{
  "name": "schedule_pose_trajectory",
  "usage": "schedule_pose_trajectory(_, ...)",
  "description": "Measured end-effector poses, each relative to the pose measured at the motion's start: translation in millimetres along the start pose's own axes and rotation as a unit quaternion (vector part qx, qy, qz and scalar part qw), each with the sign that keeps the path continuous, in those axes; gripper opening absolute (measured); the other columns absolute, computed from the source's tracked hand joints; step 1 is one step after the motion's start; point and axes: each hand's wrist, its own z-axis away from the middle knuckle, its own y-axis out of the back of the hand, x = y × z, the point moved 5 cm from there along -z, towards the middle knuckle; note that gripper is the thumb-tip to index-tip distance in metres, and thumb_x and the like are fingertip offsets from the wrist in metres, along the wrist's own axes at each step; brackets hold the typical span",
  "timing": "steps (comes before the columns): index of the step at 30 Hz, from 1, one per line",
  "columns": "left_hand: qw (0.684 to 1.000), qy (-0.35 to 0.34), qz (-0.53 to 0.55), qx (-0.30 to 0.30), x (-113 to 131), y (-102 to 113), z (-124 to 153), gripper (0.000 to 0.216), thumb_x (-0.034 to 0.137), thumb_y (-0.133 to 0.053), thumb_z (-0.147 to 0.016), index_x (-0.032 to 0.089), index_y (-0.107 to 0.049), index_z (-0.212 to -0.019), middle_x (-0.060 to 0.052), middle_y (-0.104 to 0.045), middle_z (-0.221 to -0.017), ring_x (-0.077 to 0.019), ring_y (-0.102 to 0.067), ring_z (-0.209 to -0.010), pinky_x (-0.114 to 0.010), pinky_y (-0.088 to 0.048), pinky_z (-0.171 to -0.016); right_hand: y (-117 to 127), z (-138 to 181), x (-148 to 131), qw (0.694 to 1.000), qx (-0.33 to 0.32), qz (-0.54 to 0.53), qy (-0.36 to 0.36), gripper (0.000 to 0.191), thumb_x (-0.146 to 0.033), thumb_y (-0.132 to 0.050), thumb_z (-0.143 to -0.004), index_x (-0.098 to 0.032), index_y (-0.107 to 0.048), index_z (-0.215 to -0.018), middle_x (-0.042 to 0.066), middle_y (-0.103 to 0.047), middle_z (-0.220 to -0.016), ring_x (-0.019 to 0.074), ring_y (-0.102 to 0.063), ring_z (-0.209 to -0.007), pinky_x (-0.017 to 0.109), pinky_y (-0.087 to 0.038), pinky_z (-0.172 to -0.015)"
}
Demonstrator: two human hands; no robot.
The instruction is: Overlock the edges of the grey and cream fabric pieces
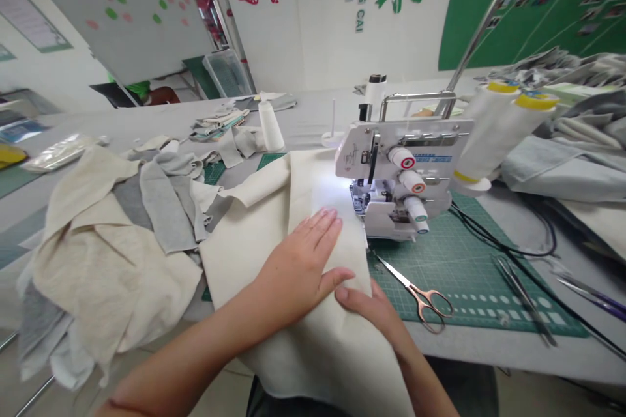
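The left hand [298, 267] is pressing flat, fingers open, on the cream cloth sheet [298, 189] lying across the grey worktop [313, 120] under the white overlock machine [401, 169]. The right hand [374, 309] is pinching its edge. Even, gentle guiding seems best.

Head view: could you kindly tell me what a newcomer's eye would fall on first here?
The white overlock machine at centre stands out, its lamp lighting the cream fabric fed into it. The left hand lies flat on that fabric while the right hand holds its right edge, thumb on top. Left of them sprawls a heap of cream and grey scraps.
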Motion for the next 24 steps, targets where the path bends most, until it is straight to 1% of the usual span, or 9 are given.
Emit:
schedule_pose_trajectory(4, 1.0, 0.003, -0.007, -0.003, -4, -1, -5, 0.063, 0.046, -0.049, -0.098, 0.005, -0.038, -0.144, -0.023, -0.037, -0.153, -0.0292, -0.03, -0.146, -0.046, -0.032, -0.119, -1, 7, 1, 1.0, -0.005, -0.018, 0.004, 0.054, -0.035, -0.088, -0.054, -0.014, -0.07, -0.1, 0.007, -0.075, -0.077, 0.0258, -0.07, -0.067, 0.035, -0.053, -0.067)
schedule_pose_trajectory(8, 1.0, 0.001, -0.008, 0.006, -9, -3, -10, 0.063, 0.046, -0.048, -0.099, 0.006, -0.037, -0.145, -0.023, -0.037, -0.153, -0.028, -0.029, -0.147, -0.047, -0.031, -0.119, 1, 9, 6, 1.0, 0.009, -0.027, -0.005, 0.052, -0.033, -0.086, -0.055, -0.015, -0.069, -0.1, 0.008, -0.077, -0.083, 0.026, -0.071, -0.072, 0.035, -0.053, -0.069)
schedule_pose_trajectory(12, 1.0, -0.002, -0.024, 0.013, -10, -5, -10, 0.062, 0.047, -0.045, -0.099, 0.007, -0.037, -0.145, -0.022, -0.038, -0.153, -0.0287, -0.029, -0.147, -0.05, -0.03, -0.119, 3, 9, 11, 0.999, 0.023, -0.044, -0.011, 0.049, -0.033, -0.085, -0.056, -0.014, -0.067, -0.097, 0.006, -0.076, -0.076, 0.0243, -0.071, -0.066, 0.032, -0.052, -0.065)
schedule_pose_trajectory(14, 0.999, 0.002, -0.044, 0.024, -3, -3, -4, 0.061, 0.046, -0.046, -0.099, 0.006, -0.039, -0.145, -0.021, -0.038, -0.153, -0.031, -0.028, -0.147, -0.053, -0.029, -0.119, 3, 9, 12, 0.998, 0.025, -0.058, -0.015, 0.049, -0.032, -0.085, -0.055, -0.014, -0.068, -0.097, 0.005, -0.075, -0.073, 0.0241, -0.07, -0.064, 0.032, -0.052, -0.064)
schedule_pose_trajectory(16, 0.998, 0.0, -0.055, 0.033, 11, -1, 7, 0.059, 0.043, -0.047, -0.099, 0.006, -0.039, -0.144, -0.02, -0.036, -0.154, -0.032, -0.026, -0.148, -0.054, -0.027, -0.119, 4, 9, 12, 0.997, 0.028, -0.074, -0.014, 0.048, -0.033, -0.085, -0.055, -0.014, -0.069, -0.096, 0.005, -0.076, -0.074, 0.0239, -0.07, -0.065, 0.032, -0.052, -0.065)
schedule_pose_trajectory(18, 0.998, -0.008, -0.046, 0.032, 26, -1, 21, 0.059, 0.042, -0.046, -0.099, 0.007, -0.038, -0.146, -0.017, -0.035, -0.156, -0.0304, -0.023, -0.149, -0.052, -0.027, -0.12, 4, 10, 12, 0.996, 0.026, -0.081, -0.017, 0.045, -0.032, -0.085, -0.056, -0.013, -0.07, -0.094, 0.006, -0.076, -0.077, 0.0239, -0.07, -0.069, 0.032, -0.052, -0.068)
schedule_pose_trajectory(20, 0.999, -0.001, -0.034, 0.032, 37, -4, 33, 0.065, 0.047, -0.046, -0.098, 0.007, -0.034, -0.148, -0.016, -0.033, -0.157, -0.0289, -0.022, -0.149, -0.05, -0.028, -0.12, 2, 11, 10, 0.996, 0.019, -0.083, -0.02, 0.044, -0.031, -0.083, -0.057, -0.013, -0.072, -0.095, 0.007, -0.077, -0.08, 0.0248, -0.07, -0.073, 0.033, -0.052, -0.071)
schedule_pose_trajectory(22, 0.998, 0.016, -0.03, 0.043, 41, -8, 41, 0.073, 0.053, -0.045, -0.097, 0.006, -0.028, -0.151, -0.017, -0.03, -0.158, -0.0288, -0.02, -0.15, -0.05, -0.028, -0.119, 0, 12, 10, 0.996, 0.016, -0.083, -0.028, 0.045, -0.031, -0.081, -0.058, -0.013, -0.073, -0.098, 0.006, -0.076, -0.08, 0.0254, -0.07, -0.074, 0.033, -0.052, -0.072)
schedule_pose_trajectory(24, 0.997, 0.029, -0.034, 0.056, 40, -13, 43, 0.076, 0.054, -0.045, -0.097, 0.005, -0.024, -0.152, -0.017, -0.029, -0.159, -0.0293, -0.019, -0.15, -0.051, -0.027, -0.12, -1, 13, 10, 0.996, 0.024, -0.082, -0.029, 0.044, -0.032, -0.078, -0.06, -0.014, -0.074, -0.099, 0.004, -0.075, -0.077, 0.0244, -0.069, -0.072, 0.033, -0.051, -0.07)
